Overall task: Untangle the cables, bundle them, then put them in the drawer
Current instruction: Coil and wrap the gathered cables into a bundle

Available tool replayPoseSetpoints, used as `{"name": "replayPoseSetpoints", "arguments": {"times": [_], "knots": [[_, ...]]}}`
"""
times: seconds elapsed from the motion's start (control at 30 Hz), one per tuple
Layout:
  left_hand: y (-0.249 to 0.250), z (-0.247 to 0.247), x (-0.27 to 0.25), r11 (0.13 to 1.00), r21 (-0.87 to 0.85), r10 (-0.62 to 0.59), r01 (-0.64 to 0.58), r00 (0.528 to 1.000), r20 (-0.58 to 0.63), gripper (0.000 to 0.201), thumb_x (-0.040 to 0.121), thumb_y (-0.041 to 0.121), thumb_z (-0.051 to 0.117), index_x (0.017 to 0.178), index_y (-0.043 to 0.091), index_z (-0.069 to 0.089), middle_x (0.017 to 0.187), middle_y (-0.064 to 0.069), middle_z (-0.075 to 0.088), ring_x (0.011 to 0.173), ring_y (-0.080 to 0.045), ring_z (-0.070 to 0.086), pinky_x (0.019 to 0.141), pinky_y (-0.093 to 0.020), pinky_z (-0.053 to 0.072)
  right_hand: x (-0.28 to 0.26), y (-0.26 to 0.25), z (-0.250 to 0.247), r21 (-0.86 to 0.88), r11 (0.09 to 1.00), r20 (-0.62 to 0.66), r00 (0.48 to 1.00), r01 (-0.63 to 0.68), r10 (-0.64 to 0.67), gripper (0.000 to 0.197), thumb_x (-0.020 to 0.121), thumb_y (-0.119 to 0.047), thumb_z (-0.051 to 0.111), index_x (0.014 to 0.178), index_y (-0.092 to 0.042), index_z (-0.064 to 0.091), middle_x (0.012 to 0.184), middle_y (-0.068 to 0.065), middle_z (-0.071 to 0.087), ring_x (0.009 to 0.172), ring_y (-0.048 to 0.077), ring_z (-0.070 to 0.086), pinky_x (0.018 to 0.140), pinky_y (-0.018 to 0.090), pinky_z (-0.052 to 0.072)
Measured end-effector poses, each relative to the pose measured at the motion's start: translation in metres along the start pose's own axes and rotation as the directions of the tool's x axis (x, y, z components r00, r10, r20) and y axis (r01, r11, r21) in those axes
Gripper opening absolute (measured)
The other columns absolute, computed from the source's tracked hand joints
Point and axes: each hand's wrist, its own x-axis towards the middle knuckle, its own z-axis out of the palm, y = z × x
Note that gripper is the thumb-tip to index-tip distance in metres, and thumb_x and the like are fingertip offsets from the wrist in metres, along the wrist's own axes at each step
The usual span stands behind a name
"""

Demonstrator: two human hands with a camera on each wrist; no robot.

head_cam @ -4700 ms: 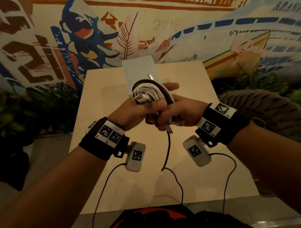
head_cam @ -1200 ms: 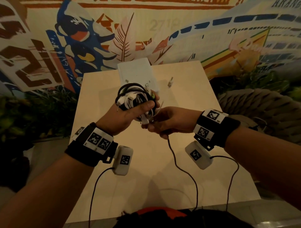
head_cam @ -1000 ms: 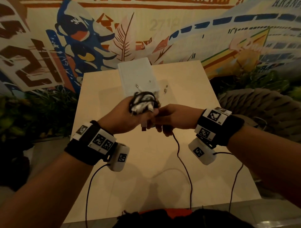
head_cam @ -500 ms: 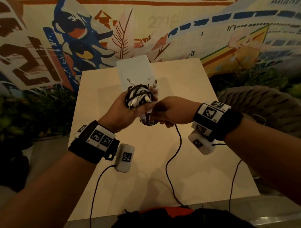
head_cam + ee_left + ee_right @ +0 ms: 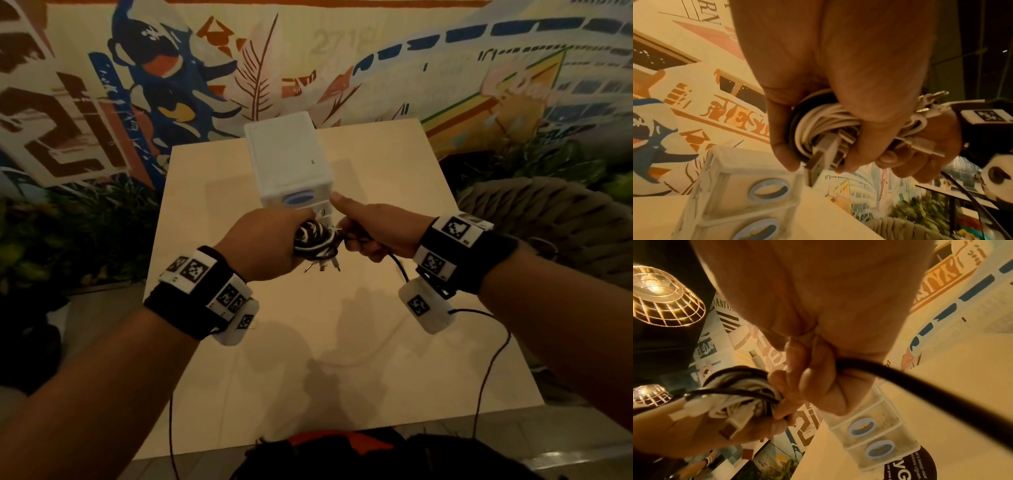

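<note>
A coil of white and black cables (image 5: 315, 240) is gripped in my left hand (image 5: 274, 240), palm turned down, with several plugs (image 5: 322, 265) sticking out below. In the left wrist view the fingers wrap round the coil (image 5: 824, 123), and a USB plug (image 5: 818, 159) pokes out. My right hand (image 5: 368, 233) touches the coil's right side and grips the loose black cable (image 5: 397, 265), thumb up; its fingers curl round that cable (image 5: 900, 384) right beside the coil (image 5: 735, 394). Both hands hover just in front of the white drawer unit (image 5: 287, 164), whose drawers are closed.
The drawer unit (image 5: 873, 431) has two clear drawers with blue ring handles (image 5: 767, 190) and stands at the back of a pale wooden table (image 5: 342, 342). A painted wall lies behind, plants (image 5: 68, 233) to the left, and a thick rope coil (image 5: 548, 212) to the right.
My left hand has rolled palm down, so the coil now hangs with its plugs pointing downward. Both hands have moved forward to the drawer front. The right hand still holds the black cable.
</note>
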Motion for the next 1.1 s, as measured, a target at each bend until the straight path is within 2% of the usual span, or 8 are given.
{"name": "replayPoseSetpoints", "arguments": {"times": [0.1,0.17,0.3,0.37,0.67,0.9,1.0,1.1], "knots": [[0.001,0.005,0.002,0.995,0.102,0.004,-0.006,1.0,0.019,0.035,0.091,0.037,0.066,0.125,0.031,0.061,0.102,0.005,0.071,0.09,-0.024,0.068,0.071,-0.034,0.054,0.001,0.001,0.001,-0.29,0.957,-0.029,0.999,0.008,-0.017,0.092,0.089,-0.084,0.023,0.076,-0.002,0.062,0.061,0.006,0.055,0.052,0.017,0.039,0.057,0.029,0.039],[0.002,0.006,0.002,0.988,0.154,0.007,-0.011,1.0,0.023,0.04,0.092,0.042,0.063,0.131,0.034,0.059,0.102,0.006,0.072,0.09,-0.023,0.068,0.072,-0.034,0.056,0.004,0.001,0.001,-0.4,0.916,-0.027,0.999,0.028,-0.042,0.096,0.086,-0.088,0.024,0.08,-0.006,0.074,0.078,0.009,0.074,0.058,0.018,0.051,0.064,0.031,0.046],[0.003,0.003,0.004,0.978,0.209,-0.007,-0.007,0.998,0.067,0.023,0.093,0.042,0.056,0.112,0.031,0.064,0.09,0.005,0.07,0.078,-0.022,0.066,0.067,-0.035,0.056,0.0,-0.012,-0.003,-0.488,0.871,0.016,0.998,0.064,-0.065,0.061,0.084,-0.08,0.049,0.086,-0.026,0.077,0.075,-0.015,0.076,0.06,0.002,0.067,0.067,0.026,0.05],[0.006,0.001,0.005,0.971,0.24,-0.019,0.001,0.997,0.073,0.019,0.092,0.044,0.056,0.101,0.029,0.062,0.082,0.007,0.066,0.071,-0.02,0.062,0.061,-0.032,0.052,0.0,-0.019,-0.005,-0.537,0.839,0.08,0.995,0.087,-0.052,0.047,0.082,-0.072,0.063,0.09,-0.029,0.076,0.074,-0.017,0.075,0.07,0.001,0.072,0.066,0.024,0.05],[0.025,-0.002,0.005,0.961,0.277,-0.024,-0.009,0.993,0.114,0.017,0.09,0.043,0.062,0.094,0.027,0.061,0.072,0.008,0.058,0.061,-0.017,0.05,0.057,-0.027,0.039,0.007,-0.039,0.005,-0.738,0.674,0.128,0.988,0.037,0.086,0.046,0.071,-0.068,0.077,0.099,-0.032,0.073,0.079,-0.015,0.076,0.07,0.005,0.074,0.062,0.025,0.052],[0.032,0.001,0.01,0.96,0.278,-0.06,0.019,0.988,0.143,0.029,0.092,0.05,0.06,0.087,0.023,0.07,0.071,0.006,0.061,0.063,-0.017,0.053,0.058,-0.026,0.038,0.013,-0.04,0.021,-0.882,0.471,0.043,0.996,0.002,0.077,0.035,0.068,-0.063,0.078,0.074,-0.029,0.071,0.061,-0.011,0.069,0.064,0.011,0.068,0.061,0.024,0.049],[0.03,0.002,0.015,0.951,0.297,-0.138,0.083,0.976,0.168,0.022,0.092,0.041,0.062,0.088,0.022,0.072,0.074,0.005,0.065,0.063,-0.017,0.053,0.056,-0.026,0.037,0.013,-0.039,0.026,-0.944,0.33,-0.008,1.0,-0.014,0.02,0.04,0.071,-0.064,0.078,0.085,-0.028,0.071,0.074,-0.007,0.069,0.067,0.013,0.062,0.064,0.027,0.046],[0.028,-0.002,0.018,0.949,0.285,-0.188,0.133,0.967,0.172,0.017,0.093,0.036,0.061,0.092,0.021,0.069,0.068,0.009,0.055,0.064,-0.015,0.049,0.058,-0.026,0.037,0.015,-0.04,0.038,-0.96,0.252,-0.127,0.992,-0.121,-0.005,0.031,0.085,-0.057,0.07,0.095,-0.027,0.069,0.087,-0.005,0.067,0.081,0.019,0.063,0.071,0.031,0.047]]}}
